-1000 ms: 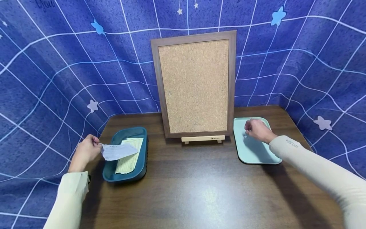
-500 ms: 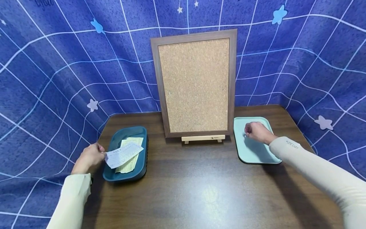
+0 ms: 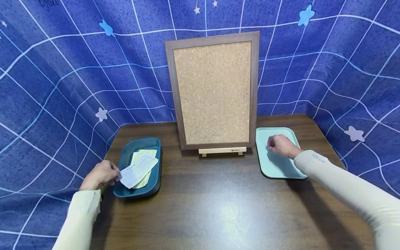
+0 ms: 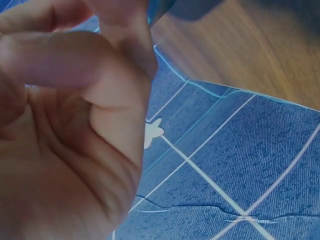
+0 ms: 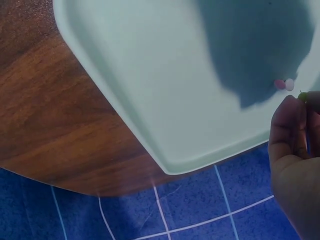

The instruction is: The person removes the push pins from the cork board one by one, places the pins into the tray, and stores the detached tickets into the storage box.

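Observation:
In the head view my left hand [image 3: 101,174] pinches the near-left corner of a whitish printed receipt slip [image 3: 139,170]. That slip overlaps pale yellow printed slips [image 3: 144,182] inside a dark teal tray [image 3: 125,152]. The left wrist view shows my left hand [image 4: 85,110] with curled fingers; the slip is out of sight there. Over the mint-green tray [image 3: 275,170], my right hand [image 3: 281,146] pinches a small green push pin [image 5: 302,96] between thumb and finger. A pink pin [image 5: 279,84] and a white pin [image 5: 289,84] lie close together on that tray.
A cork board [image 3: 215,93] in a brown frame leans on a small wooden stand [image 3: 222,151] at the back middle of the dark wooden table [image 3: 206,201]. A blue curtain [image 3: 137,69] with white lines and stars surrounds the table.
My left hand has moved down and slightly right, lowering the whitish slip over the yellow slips in the teal tray. My right hand has stayed nearly still above the mint tray.

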The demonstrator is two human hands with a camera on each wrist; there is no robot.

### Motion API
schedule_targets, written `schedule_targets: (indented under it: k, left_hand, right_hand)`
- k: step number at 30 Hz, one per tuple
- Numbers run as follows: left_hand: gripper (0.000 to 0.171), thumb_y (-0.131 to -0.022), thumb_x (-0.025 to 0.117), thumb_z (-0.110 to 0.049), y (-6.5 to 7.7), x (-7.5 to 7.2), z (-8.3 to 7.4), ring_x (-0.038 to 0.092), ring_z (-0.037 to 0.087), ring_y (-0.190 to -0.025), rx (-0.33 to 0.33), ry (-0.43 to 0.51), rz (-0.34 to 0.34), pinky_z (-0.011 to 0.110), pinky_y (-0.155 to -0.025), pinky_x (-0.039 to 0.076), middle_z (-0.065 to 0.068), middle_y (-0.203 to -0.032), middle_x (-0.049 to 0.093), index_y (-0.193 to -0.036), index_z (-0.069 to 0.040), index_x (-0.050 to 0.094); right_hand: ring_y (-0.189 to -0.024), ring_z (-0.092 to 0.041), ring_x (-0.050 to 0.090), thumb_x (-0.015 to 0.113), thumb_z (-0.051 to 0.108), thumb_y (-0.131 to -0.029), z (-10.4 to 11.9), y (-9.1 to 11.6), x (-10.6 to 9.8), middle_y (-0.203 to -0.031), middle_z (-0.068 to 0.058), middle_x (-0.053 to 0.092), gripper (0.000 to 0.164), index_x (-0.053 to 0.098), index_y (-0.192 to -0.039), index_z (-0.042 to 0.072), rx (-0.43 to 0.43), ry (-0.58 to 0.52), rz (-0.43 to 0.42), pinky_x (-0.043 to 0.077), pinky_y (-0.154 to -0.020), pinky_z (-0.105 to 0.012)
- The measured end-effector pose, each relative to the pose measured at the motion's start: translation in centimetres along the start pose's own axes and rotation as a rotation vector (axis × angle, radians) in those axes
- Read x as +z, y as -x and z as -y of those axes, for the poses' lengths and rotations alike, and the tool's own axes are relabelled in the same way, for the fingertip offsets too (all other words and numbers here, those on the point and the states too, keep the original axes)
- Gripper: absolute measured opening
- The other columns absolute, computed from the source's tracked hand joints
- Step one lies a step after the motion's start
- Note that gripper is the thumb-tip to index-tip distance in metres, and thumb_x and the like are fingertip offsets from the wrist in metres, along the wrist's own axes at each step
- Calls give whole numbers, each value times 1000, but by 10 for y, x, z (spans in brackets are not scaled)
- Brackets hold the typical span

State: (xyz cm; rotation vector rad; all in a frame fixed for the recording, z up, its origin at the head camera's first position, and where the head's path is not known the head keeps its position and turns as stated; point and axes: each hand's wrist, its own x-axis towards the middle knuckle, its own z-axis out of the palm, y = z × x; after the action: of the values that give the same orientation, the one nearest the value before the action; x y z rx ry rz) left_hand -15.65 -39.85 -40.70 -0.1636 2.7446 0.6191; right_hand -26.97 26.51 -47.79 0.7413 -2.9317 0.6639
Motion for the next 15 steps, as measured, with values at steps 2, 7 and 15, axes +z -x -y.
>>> schedule_targets:
  k: [2,7,15]
  left_hand:
    - [18,-83,51,-6,0,2,-1,60,18,-52,-28,38,33,28,-44,42,7,-64,64,-77,1,66]
    - [21,-84,49,-6,-1,4,-3,62,19,-53,-53,82,62,29,-44,44,11,-69,66,-81,4,67]
    - [25,-85,46,-6,-3,5,-4,64,22,-55,-54,66,44,30,-46,46,11,-68,66,-81,5,68]
  right_hand:
    - [-59,-14,51,67,1,-71,-1,1,1,-61,4,56,8,61,-70,6,-3,1,2,43,-59,-37]
    - [-60,-14,52,66,2,-71,-2,2,3,-62,5,57,6,62,-70,6,-5,-5,14,43,-60,-37]
    - [-60,-15,51,66,1,-72,-3,4,6,-63,4,56,4,63,-72,3,-1,-3,33,42,-60,-37]
